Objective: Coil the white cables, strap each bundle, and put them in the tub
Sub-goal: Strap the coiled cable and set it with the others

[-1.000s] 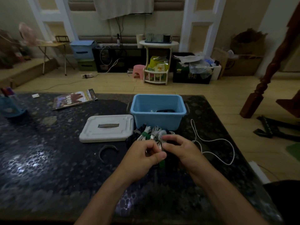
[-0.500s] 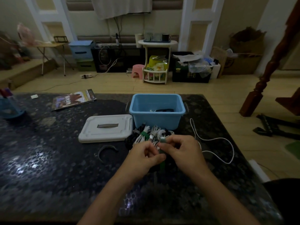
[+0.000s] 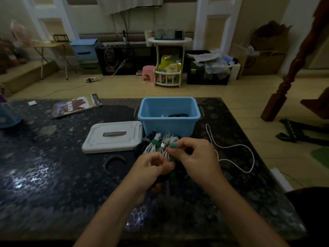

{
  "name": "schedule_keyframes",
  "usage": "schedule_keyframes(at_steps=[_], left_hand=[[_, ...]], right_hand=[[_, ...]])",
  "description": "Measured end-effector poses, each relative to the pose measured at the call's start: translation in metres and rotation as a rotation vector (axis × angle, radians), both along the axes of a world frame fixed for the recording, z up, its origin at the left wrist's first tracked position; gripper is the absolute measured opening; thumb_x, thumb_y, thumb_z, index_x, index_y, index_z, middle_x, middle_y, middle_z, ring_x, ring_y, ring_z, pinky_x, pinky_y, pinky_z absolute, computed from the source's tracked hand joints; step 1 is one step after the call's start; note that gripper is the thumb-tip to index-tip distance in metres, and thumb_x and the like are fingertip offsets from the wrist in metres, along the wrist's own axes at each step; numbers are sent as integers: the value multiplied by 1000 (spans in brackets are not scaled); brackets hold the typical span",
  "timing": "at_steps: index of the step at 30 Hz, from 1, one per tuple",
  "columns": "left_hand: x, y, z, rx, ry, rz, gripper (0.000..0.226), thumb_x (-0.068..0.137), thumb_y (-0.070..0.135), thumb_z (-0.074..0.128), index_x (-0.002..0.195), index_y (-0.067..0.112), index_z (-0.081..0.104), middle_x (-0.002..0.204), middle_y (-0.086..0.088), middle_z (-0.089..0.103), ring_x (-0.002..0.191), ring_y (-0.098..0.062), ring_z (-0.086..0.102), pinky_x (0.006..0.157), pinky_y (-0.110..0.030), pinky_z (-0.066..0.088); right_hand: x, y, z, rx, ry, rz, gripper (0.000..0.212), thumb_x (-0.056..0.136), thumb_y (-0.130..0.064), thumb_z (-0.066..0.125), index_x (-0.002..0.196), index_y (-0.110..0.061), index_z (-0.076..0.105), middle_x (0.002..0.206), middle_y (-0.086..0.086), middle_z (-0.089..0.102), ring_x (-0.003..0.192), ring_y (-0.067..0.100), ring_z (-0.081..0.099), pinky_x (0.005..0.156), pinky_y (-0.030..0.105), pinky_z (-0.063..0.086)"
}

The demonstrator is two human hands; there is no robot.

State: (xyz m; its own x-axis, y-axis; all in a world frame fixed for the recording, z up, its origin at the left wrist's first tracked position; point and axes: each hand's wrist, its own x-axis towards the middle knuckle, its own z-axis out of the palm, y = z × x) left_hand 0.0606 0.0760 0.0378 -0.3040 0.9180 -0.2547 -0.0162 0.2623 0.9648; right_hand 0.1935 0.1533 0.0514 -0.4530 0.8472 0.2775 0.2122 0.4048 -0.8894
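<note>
Head view: white cable bundle [image 3: 164,148] sits on the bench [image 3: 53,175] just in front of the blue tub [image 3: 169,125], between both hands. Right hand [image 3: 197,157] pinches the end of a green strap [image 3: 173,145] at its fingertips, held up over the coil; the strap's tail runs down between the hands. Likely reason: keeping the strap taut so it can wrap round the loops. Left hand [image 3: 151,168] is curled, fingertips pinching at the coil or the strap's lower part; which one, cannot tell. Probably steadying the loops so they don't spring apart. A neighbouring bundle already carries a darker green strap [image 3: 154,142]. Loose white cable [image 3: 236,154] trails on the bench to the right, not yet coiled. Tub holds a dark item, little else visible. White lid [image 3: 114,136] lies left of the tub; a dark curved strap [image 3: 114,160] lies near it.

Against the earlier frames: the right hand's strap end shows more clearly above the fingers, lifted slightly toward the tub. Tub, lid and loose cable unchanged.
</note>
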Motion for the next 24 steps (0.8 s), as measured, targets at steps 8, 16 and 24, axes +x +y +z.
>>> schedule_keyframes(at_steps=[8, 16, 24], left_hand=[[3, -1, 2, -44, -73, -112, 21, 87, 9, 73, 103, 1, 62, 68, -11, 55, 42, -12, 46, 39, -21, 29], [-1, -2, -4, 11, -63, -38, 20, 88, 9, 70, 106, -1, 68, 96, -37, 63, 73, -38, 56, 65, -40, 44], [-11, -2, 2, -1, -354, -2, 24, 80, 11, 67, 98, -2, 58, 58, -8, 48, 29, -8, 30, 34, -12, 18]], right_hand=[[0, -1, 0, -59, 40, 16, 4, 82, -15, 80, 82, -19, 79, 76, -8, 73, 73, 4, 67, 67, 12, 49], [5, -3, 0, -109, 98, 267, 37, 83, -2, 76, 107, -30, 74, 97, -5, 75, 94, 9, 71, 84, 26, 56], [12, -4, -7, 116, -205, 288, 51, 66, -22, 91, 98, -38, 54, 103, -19, 61, 103, 3, 61, 92, 35, 53]])
